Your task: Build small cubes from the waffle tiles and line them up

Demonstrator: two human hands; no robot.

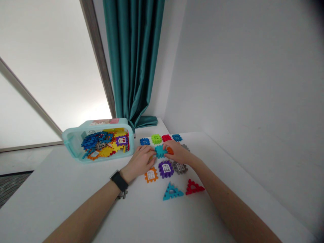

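A teal interlocking building tile [160, 151] lies flat on the white table between my two hands. My left hand [142, 161], with a dark watch band at the wrist, is curled at its left edge over a yellowish tile [151, 157], mostly hidden. The fingers of my right hand [180, 154] are bent around an orange tile [170, 150], fingertips at the teal tile's right edge. Nearer to me are an orange window tile [151, 174], a purple window tile [166, 169] and a grey window tile [180, 167], partly under my right hand.
A light-teal bin [73, 143] on its side holds many mixed tiles. Behind my hands are blue [144, 141], green [156, 138] and red tiles [166, 137]. Blue [172, 191] and red triangles [194, 187] lie in front. A green curtain [134, 60] and wall stand behind.
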